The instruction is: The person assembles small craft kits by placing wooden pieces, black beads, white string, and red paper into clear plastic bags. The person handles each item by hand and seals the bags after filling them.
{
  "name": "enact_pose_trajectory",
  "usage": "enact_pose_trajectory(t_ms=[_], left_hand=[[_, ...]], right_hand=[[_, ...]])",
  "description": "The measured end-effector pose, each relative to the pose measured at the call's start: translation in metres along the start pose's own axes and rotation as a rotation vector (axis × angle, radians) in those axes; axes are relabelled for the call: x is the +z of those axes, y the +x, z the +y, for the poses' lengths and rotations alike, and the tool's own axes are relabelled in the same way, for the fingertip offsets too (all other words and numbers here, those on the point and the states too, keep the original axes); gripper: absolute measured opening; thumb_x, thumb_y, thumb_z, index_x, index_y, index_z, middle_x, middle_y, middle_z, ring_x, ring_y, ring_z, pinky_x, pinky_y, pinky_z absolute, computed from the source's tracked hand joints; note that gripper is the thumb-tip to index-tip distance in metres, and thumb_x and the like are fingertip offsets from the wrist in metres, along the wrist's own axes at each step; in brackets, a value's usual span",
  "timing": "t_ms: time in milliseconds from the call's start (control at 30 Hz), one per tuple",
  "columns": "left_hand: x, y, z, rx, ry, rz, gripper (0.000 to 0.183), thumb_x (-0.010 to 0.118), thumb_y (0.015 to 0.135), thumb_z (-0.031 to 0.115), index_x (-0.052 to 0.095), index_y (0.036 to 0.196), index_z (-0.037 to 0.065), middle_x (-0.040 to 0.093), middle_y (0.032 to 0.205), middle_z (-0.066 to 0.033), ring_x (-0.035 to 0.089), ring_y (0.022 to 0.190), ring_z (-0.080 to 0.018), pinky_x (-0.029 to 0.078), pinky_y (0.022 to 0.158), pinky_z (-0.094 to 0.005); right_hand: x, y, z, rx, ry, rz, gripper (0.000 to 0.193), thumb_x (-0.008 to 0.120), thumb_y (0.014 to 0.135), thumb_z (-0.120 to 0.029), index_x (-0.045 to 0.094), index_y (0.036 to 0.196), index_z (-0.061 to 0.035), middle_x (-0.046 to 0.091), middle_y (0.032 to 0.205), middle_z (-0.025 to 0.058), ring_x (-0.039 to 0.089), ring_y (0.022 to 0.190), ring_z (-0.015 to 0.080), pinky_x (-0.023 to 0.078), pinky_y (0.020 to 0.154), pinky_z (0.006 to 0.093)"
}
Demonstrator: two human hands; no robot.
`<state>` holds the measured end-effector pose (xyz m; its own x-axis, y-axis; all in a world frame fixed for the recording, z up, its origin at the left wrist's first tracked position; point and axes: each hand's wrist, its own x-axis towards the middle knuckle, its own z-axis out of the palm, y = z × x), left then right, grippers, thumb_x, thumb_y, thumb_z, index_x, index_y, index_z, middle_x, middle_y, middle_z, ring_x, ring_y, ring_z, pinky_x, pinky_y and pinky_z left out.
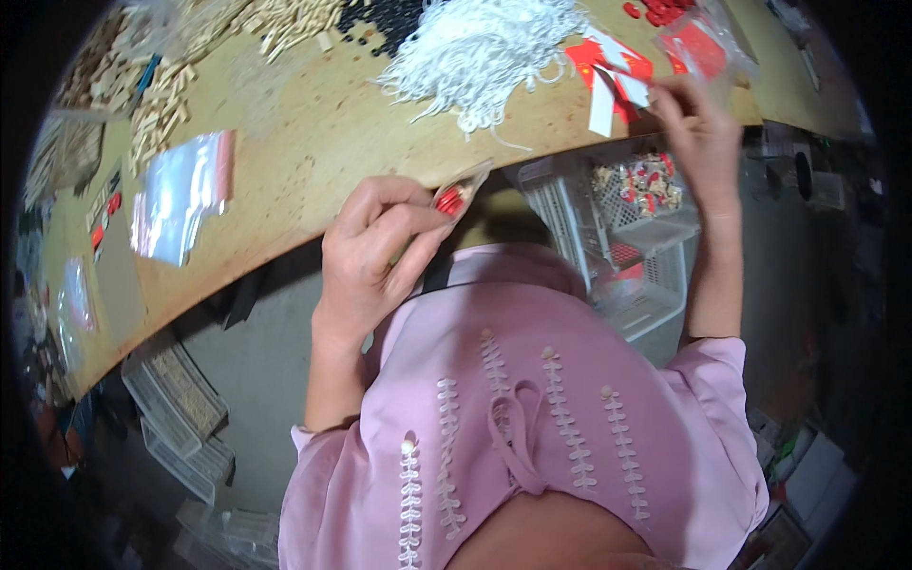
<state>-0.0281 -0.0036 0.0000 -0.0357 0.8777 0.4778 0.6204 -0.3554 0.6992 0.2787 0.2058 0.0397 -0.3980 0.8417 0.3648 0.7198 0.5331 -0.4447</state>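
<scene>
In my left hand [375, 233], closed near the table's front edge, is a small clear plastic bag [463, 195] with red pieces and something pale inside. The bag is tilted, pinched between thumb and fingers. My right hand [701, 128] is over the table's right part, its fingers closed on the edge of a white card [635, 90]. That card belongs to a loose pile of red and white cards [602, 103]. Just left of the pile spreads a big tangle of white string [484, 52].
Flat clear bags [185, 195] lie on the table's left, near many small wooden pieces [161, 114]. Black beads [389, 21] are at the back. Plastic baskets [655, 228] stand below the table edge at right, and more bins [176, 394] at lower left.
</scene>
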Motion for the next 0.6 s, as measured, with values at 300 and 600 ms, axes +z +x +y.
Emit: enact_pose_trajectory(t_ms=[300, 600], left_hand=[[0.003, 0.009, -0.014, 0.009, -0.183, -0.034, 0.011, 0.076, 0.085, 0.003, 0.074, 0.096, 0.003, 0.068, 0.111, -0.0115, 0.068, 0.099, -0.0251, 0.055, 0.083, -0.0346], [-0.004, 0.014, -0.006, 0.031, -0.162, -0.073, 0.012, 0.075, 0.086, 0.002, 0.075, 0.097, 0.006, 0.066, 0.104, -0.0088, 0.066, 0.093, -0.023, 0.054, 0.08, -0.0342]], right_hand=[[-0.023, 0.017, -0.063, -0.161, 0.671, -0.116, 0.014, 0.067, 0.099, 0.002, 0.07, 0.113, 0.0013, 0.073, 0.098, 0.0048, 0.067, 0.083, 0.0098, 0.053, 0.077, 0.0226], [0.009, 0.011, -0.101, -0.173, 0.742, -0.463, 0.008, 0.065, 0.099, 0.002, 0.069, 0.107, 0.0018, 0.068, 0.098, 0.0028, 0.062, 0.077, 0.0069, 0.051, 0.069, 0.0209]])
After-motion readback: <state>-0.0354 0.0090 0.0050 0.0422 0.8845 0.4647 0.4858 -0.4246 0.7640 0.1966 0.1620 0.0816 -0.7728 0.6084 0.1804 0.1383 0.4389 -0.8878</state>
